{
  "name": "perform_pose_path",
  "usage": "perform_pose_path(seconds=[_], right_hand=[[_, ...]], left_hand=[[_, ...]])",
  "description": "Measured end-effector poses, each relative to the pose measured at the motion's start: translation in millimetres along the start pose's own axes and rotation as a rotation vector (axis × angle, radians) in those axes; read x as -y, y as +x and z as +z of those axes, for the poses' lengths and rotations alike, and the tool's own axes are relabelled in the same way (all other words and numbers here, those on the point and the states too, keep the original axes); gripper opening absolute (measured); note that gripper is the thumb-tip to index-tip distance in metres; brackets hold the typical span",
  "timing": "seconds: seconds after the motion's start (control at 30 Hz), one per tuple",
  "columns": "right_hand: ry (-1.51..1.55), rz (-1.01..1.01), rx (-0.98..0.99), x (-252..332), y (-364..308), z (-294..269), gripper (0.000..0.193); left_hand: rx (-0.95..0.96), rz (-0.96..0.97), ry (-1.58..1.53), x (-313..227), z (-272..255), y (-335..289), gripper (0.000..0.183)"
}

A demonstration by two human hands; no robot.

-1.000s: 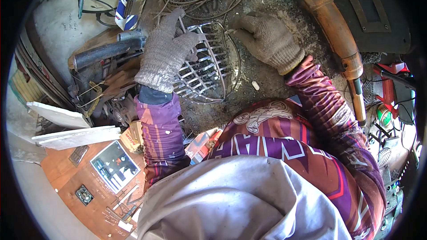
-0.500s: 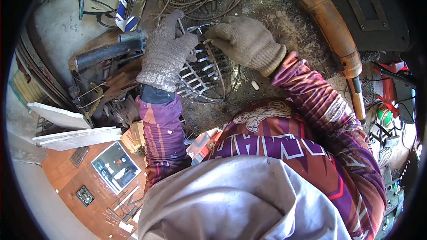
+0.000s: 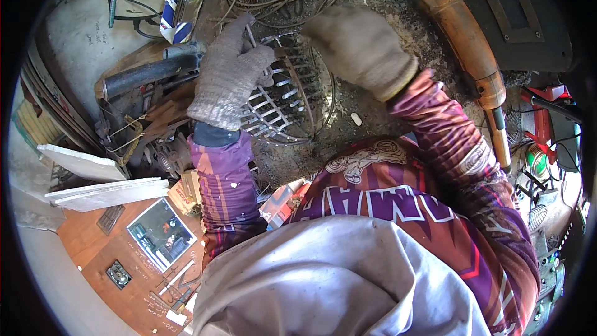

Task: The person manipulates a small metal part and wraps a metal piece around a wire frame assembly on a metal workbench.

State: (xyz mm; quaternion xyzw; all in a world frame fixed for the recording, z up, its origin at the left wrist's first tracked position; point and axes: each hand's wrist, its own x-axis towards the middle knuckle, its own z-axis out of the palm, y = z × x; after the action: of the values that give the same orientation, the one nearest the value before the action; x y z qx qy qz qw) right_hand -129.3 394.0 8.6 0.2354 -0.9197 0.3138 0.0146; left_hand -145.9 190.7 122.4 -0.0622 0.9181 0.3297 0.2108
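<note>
A round metal grate [image 3: 277, 109] with parallel bars and a curved rim lies tilted on the dirty work surface. My left hand [image 3: 227, 81], in a grey knitted glove, is closed on the grate's left upper side, its fingers around a thin metal rod there. My right hand [image 3: 367, 53], in a matching glove, is above and to the right of the grate, apart from it. Motion blurs its fingers, so whether it holds anything cannot be made out. A small white piece [image 3: 356, 119] lies on the surface below the right hand.
An orange angle grinder [image 3: 463, 34] with a tan disc lies to the right, beside a dark welding mask [image 3: 528, 37]. Coiled wire [image 3: 311, 0] runs along the back. At the left are a blue-and-white carton [image 3: 183, 3], a dark pipe [image 3: 146, 81] and white boards [image 3: 112, 193].
My right hand has come away from the grate's upper edge, moving slightly up and to the right. My left hand keeps its hold, shifting a little to the left.
</note>
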Motion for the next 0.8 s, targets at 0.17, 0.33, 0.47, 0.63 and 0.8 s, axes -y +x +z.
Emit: perform_pose_path(seconds=[0.17,0.33,0.47,0.63,0.8], right_hand=[[0.331,0.153,-0.246,-25,-24,1,0.025],[0.332,0.082,-0.306,-20,-39,10,0.024],[0.437,0.12,-0.234,-16,-39,12,0.024],[0.41,0.059,-0.268,-16,-39,16,0.024],[0.455,0.022,-0.216,-7,-37,11,0.024]], left_hand=[[-0.009,0.056,-0.183,2,-15,-4,0.07],[0.026,0.023,-0.134,-5,2,-16,0.073],[-0.004,-0.045,-0.03,-14,11,-23,0.07],[-0.06,0.035,0.105,-14,14,-21,0.076],[-0.051,-0.005,-0.02,-8,17,-22,0.077]])
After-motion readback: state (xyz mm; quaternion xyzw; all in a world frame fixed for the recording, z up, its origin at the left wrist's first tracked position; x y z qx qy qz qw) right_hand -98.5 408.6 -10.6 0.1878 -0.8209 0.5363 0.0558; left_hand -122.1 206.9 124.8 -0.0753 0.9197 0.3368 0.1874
